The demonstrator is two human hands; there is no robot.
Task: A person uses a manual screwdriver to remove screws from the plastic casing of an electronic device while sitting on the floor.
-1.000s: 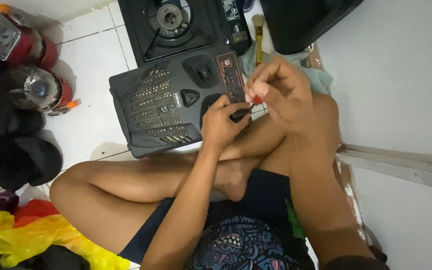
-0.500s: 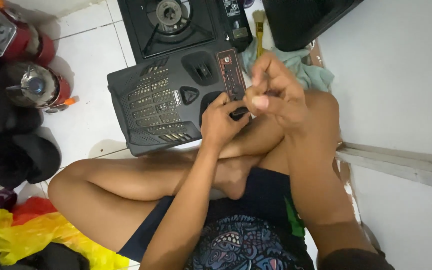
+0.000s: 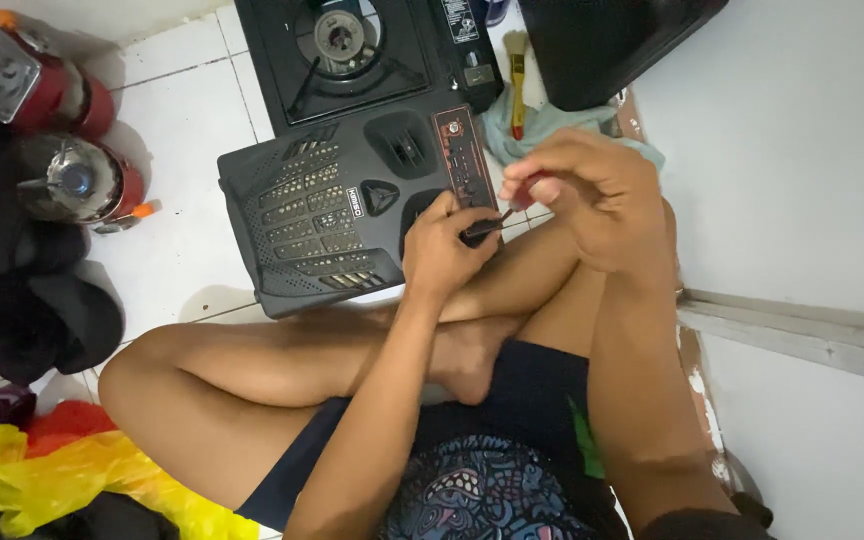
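The person sits cross-legged on the white tiled floor [image 3: 182,110], which brings the black vented plastic appliance casing [image 3: 332,215] within easy reach against the shins; the left hand [image 3: 447,250] rests on the casing's near right corner, fingers curled together and pinching a small dark part at the edge of the casing's narrow control strip [image 3: 464,165], probably to steady it; the right hand [image 3: 592,195] hovers just above and to the right, fingertips pressed together around the red handle of a thin-shafted tool [image 3: 512,205] whose dark tip points at that same part; what the tip meets is too small to tell; the strip is a slim upright rectangle, black with a reddish border and small light markings; behind the casing lies a black portable gas stove [image 3: 352,50] with a round burner, bearing a small white rectangular label at its right side; a wooden-handled brush [image 3: 517,80] lies on a pale green cloth [image 3: 552,125] beside it; two red canisters with metal tops [image 3: 62,130] stand to the left; a yellow plastic bag [image 3: 62,475] lies crumpled by the knee.
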